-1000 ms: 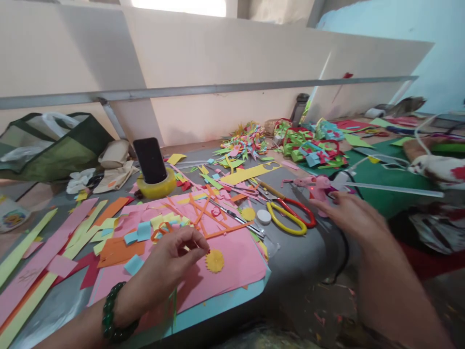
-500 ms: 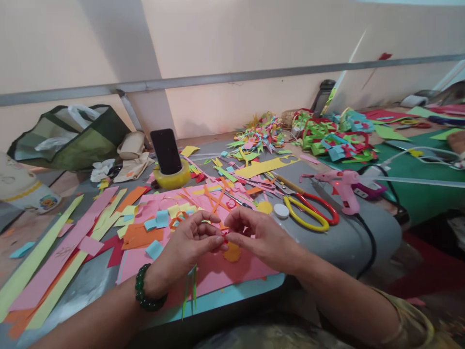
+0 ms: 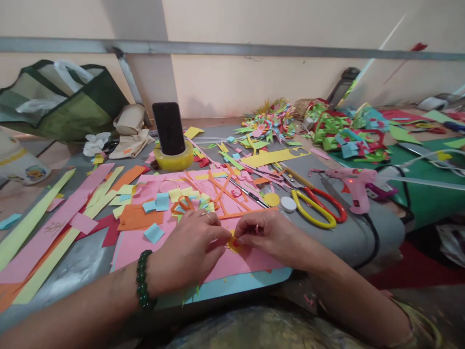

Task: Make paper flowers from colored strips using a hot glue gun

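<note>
A small yellow paper cutout (image 3: 235,246) lies on the pink paper sheet (image 3: 250,264) between my hands. My left hand (image 3: 194,240), with a ring and a green bead bracelet (image 3: 143,281), holds the cutout's left side with its fingertips. On the other side, my right hand (image 3: 267,235) is closed in a pinch on a small red piece (image 3: 235,241) over the cutout. Fingers partly hide both pieces. Beyond my left hand sits a cluster of curled orange, yellow and blue paper strips (image 3: 187,203).
Scissors (image 3: 316,208) with yellow and red handles lie right of the sheet, near a white round disc (image 3: 288,204). Further right is a pink glue gun (image 3: 354,186) with its cord. A phone (image 3: 169,128) stands in a yellow tape roll (image 3: 178,157). Paper strips (image 3: 58,213) cover the left side.
Both hands have come down from above the yellow cutout, bringing the small red piece onto it. My left fingers have turned flatter towards the cutout's edge. The camera view has tilted down.
</note>
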Demonstrator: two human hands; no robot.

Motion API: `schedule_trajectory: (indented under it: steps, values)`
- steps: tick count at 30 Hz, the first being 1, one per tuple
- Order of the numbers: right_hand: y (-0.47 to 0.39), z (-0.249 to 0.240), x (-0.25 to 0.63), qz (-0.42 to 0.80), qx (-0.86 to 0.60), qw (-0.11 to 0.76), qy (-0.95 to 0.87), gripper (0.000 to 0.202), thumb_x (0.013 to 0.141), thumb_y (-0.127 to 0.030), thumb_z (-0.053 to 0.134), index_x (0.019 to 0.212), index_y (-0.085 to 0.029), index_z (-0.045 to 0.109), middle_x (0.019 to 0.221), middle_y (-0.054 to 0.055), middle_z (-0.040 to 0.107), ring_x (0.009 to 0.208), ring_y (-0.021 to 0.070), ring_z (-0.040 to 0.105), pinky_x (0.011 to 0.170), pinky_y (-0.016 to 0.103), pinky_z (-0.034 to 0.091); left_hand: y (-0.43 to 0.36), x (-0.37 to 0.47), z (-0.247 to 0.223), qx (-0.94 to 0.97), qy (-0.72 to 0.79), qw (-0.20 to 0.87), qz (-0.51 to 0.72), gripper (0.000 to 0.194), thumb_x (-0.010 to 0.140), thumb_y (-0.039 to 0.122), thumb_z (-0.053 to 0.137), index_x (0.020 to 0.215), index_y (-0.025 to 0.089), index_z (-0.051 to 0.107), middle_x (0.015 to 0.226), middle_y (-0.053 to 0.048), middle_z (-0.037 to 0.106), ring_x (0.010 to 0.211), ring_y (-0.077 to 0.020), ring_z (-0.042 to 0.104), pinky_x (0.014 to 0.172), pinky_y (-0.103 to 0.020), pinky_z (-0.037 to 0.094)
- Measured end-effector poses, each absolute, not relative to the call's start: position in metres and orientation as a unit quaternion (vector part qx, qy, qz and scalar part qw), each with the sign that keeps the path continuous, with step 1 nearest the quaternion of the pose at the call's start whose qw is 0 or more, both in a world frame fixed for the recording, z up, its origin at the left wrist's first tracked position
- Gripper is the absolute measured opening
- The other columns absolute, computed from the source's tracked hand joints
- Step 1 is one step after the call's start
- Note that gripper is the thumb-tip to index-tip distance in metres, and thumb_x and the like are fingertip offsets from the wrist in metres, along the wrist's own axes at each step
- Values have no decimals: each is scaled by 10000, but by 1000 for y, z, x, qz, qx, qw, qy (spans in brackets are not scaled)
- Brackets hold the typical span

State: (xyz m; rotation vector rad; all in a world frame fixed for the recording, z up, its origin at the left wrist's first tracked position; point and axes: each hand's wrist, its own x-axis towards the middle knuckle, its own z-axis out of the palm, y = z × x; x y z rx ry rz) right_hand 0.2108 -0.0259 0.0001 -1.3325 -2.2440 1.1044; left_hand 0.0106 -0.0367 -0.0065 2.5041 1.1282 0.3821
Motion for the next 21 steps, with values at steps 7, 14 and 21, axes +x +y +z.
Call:
schedule_trajectory:
  steps: [7,14,21]
  values:
    - [-25,-8,207,242,-466,145,-839,83,800,-179,611,808,-211,687,775,-2,647,701,118,556,644,233,400,-37,11,-8,893,400,169,121,213,856,180,477,787,220,675,851,-27,611,817,-174,534,735,-336,368]
    - [-34,5,211,178,-427,155,-873,207,812,-115,542,842,-235,708,777,16,559,716,119,507,633,237,352,-39,12,-11,890,407,164,125,208,862,204,490,780,223,680,862,-17,613,839,-183,526,730,-348,350]
    - [-44,5,211,90,-435,61,-894,246,850,-168,496,822,-231,733,741,44,534,648,128,473,554,248,276,-38,11,-12,892,405,162,119,228,865,198,482,831,236,704,864,-23,614,836,-187,530,728,-359,343]
